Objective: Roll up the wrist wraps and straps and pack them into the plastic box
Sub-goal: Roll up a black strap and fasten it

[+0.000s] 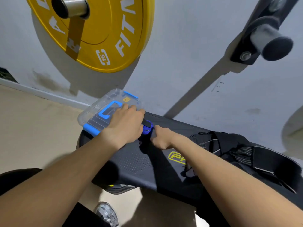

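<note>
Barely visible, blue wrap [147, 129] pinched by right hand [162, 138] — grip of left hand [126, 125] on plastic box [91, 112] unclear.

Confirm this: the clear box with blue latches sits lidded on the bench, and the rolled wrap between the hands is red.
Not red: the head view shows the rolled wrap between the left hand and right hand is blue. The clear box with blue latches does sit lidded on the bench.
</note>
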